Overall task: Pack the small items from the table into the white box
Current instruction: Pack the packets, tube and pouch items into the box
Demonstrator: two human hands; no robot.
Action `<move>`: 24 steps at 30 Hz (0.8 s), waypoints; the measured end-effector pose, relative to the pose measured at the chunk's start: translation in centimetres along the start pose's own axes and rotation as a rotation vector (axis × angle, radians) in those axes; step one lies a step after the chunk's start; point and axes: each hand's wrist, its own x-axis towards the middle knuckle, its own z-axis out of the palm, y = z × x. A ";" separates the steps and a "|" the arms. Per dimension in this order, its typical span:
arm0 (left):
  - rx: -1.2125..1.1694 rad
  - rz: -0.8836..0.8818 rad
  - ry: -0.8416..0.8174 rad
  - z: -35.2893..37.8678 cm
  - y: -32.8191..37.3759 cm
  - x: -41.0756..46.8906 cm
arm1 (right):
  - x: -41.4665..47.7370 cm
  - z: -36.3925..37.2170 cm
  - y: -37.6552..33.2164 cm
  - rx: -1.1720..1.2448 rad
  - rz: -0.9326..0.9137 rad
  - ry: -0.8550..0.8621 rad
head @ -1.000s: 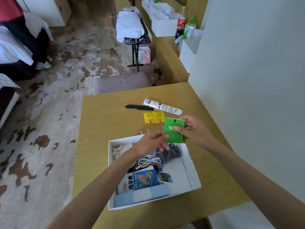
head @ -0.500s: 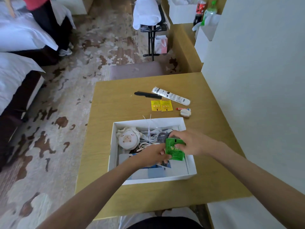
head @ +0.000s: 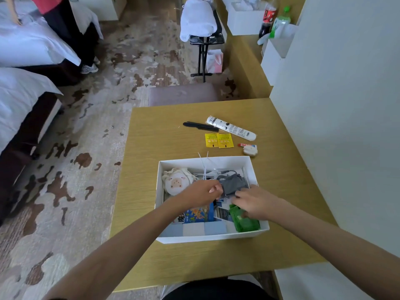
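Head view. Noted close to the near edge of the desk (head: 164, 131), about midway along it: white box (head: 205, 162), open-topped. Lying in its near right corner: green packet (head: 245, 223), partly covered by right grip (head: 257, 204), fingers loosely extended, clasping nothing. Left grip (head: 203, 192) inside the box too, fingers curled against edge of grey pouch (head: 233, 182); cannot tell whether pinching it. Also in box: pig-faced plush pouch (head: 176, 182) at far left, white cables (head: 204, 169), blue snack packet (head: 198, 214). Loose on desk beyond the box, toward the far edge: black comb (head: 200, 126), white tube (head: 230, 128), two yellow sachets (head: 219, 140), small red-capped tube (head: 247, 145), round white case (head: 250, 150).
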 end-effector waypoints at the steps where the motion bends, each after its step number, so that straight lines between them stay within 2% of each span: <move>1: 0.005 0.021 0.022 -0.5 0.0 0.2 | 0.0 0.2 -0.1 -0.025 0.000 0.010; 5: -0.026 0.069 0.128 -2.8 0.0 1.6 | 0.2 0.4 -0.2 -0.083 -0.002 0.017; 8: -0.038 0.091 0.164 -4.6 0.1 2.9 | 0.7 -0.2 -0.4 0.001 0.008 -0.039; 13: -0.086 0.193 0.251 -6.3 -0.1 4.6 | 1.1 -0.3 -1.0 0.116 0.126 -0.113; 19: 0.106 0.303 0.344 -6.9 -1.2 6.2 | 1.3 -0.6 -1.2 0.096 0.186 -0.198; 24: 0.226 0.271 0.253 -6.6 -2.5 7.5 | 1.5 -0.5 -1.9 0.197 0.243 -0.245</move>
